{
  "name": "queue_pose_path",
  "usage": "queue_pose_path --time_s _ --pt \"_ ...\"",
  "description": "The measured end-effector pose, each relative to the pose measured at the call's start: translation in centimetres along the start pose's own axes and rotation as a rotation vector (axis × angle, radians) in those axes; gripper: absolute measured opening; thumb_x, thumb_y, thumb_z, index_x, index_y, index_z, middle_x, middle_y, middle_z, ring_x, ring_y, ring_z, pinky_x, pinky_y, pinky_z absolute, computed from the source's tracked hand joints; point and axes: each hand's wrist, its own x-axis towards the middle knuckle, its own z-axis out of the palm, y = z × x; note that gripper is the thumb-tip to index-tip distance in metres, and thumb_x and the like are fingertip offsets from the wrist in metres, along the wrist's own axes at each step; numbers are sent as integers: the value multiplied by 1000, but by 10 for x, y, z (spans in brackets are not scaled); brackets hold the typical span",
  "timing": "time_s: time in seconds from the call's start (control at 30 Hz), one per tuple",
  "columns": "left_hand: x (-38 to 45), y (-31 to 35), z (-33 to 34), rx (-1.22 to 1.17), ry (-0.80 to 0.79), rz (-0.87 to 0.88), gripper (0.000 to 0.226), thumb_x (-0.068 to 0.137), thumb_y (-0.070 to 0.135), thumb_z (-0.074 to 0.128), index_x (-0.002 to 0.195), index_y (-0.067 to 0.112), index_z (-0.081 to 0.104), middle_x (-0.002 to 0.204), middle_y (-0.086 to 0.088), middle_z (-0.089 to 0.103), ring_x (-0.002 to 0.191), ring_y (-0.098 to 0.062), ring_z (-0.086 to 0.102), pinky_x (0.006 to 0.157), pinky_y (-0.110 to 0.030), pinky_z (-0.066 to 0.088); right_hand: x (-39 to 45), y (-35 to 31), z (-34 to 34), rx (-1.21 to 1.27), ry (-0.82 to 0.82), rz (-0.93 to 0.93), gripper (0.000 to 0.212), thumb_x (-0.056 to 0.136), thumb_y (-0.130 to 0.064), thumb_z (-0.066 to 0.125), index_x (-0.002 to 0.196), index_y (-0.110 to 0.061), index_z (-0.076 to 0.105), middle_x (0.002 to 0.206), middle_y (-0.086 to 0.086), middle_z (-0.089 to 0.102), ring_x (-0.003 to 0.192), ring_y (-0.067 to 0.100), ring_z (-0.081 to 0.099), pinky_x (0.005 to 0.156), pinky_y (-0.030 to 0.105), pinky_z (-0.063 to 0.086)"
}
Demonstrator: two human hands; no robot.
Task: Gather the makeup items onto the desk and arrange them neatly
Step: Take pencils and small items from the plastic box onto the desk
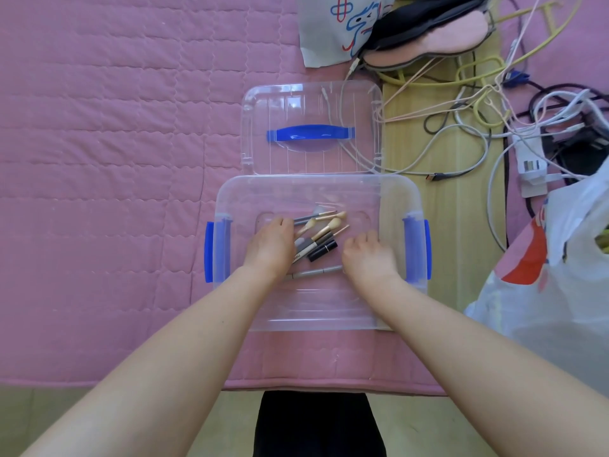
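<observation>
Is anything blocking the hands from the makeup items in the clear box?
Nothing visible does. The lid lies off, beyond the open clear box. Both hands are inside: the left hand rests on the brushes, and the right hand is beside the black lipstick tube. Its fingers are hidden, so contact is unclear.

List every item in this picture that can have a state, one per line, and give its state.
Box: open, holding makeup.
Lid: off, lying flat behind the box.
Brushes: loose in the box.
Lipstick: capped, lying down.
Left hand: in the box, on the brushes.
Right hand: in the box, fingers curled.
</observation>
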Motion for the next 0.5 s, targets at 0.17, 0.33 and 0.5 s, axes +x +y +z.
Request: queue_pose_path --time_s 0.17,0.33,0.5 --pt "-2 10 -6 -1 -35 -12 10 89 5 45 98 11 45 103 -14 57 80 -32 46 62 -36 35 0 -4 -6 -52 -42 36 29 37 -36 85 53 -16 71 53 -3 63 59 12 63 48 14 41" --pt "-7 11 -5 -134 -134 -38 13 87 7 46 93 13 36 85 -13 53 70 -33 45 58 -35 34 9 2 12 51 -172 -49 29 92 -7 48 119 -3 55 121 14 60 119 32 48 86 33 44" --pt "-12 10 -1 -227 -191 19 9 89 15 45 93 12 37 84 -11 49 73 -33 46 61 -38 39 7 3 12 38 -179 -94 30 91 -3 44 120 -3 53 122 15 59 118 32 50 89 35 43"
